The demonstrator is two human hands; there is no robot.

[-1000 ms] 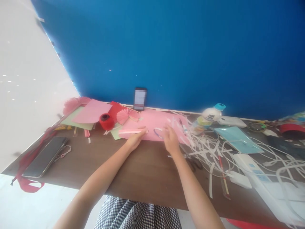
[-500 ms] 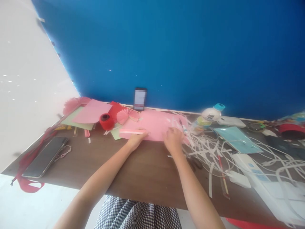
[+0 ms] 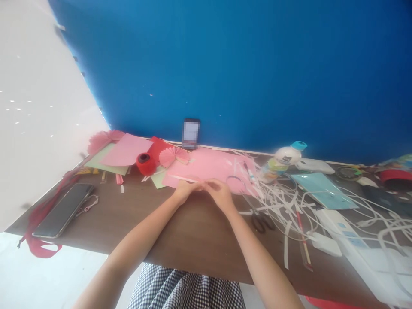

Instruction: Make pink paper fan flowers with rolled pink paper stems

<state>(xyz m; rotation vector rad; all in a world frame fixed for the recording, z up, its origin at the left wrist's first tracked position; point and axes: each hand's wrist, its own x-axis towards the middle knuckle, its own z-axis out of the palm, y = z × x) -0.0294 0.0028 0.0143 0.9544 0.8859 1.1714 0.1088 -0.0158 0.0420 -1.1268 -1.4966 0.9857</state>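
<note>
Pink paper strip [image 3: 183,178] | pinched in left hand [image 3: 186,189] | right hand [image 3: 220,192] curled at its end, hold unclear

On the tabletop [image 3: 193,236], a large sheet of paper [image 3: 215,165] lies at the centre, with the left hand [image 3: 186,188] and right hand [image 3: 219,192] together at its near edge and a paper strip [image 3: 182,178] beside the left. Behind it, a phone [image 3: 191,135] stands against the wall [image 3: 225,64]. To the left lie a paper fan [image 3: 169,157], then a roll [image 3: 146,164], then overlapping paper sheets [image 3: 127,150]; nearer and farther left, a smartphone [image 3: 64,211] lies beside a strap [image 3: 40,248] hanging over the edge. To the right, a bottle [image 3: 285,156] stands behind tangled cables [image 3: 283,201], with scissors [image 3: 260,221] left of them and a power strip [image 3: 344,234] at their right.
</note>
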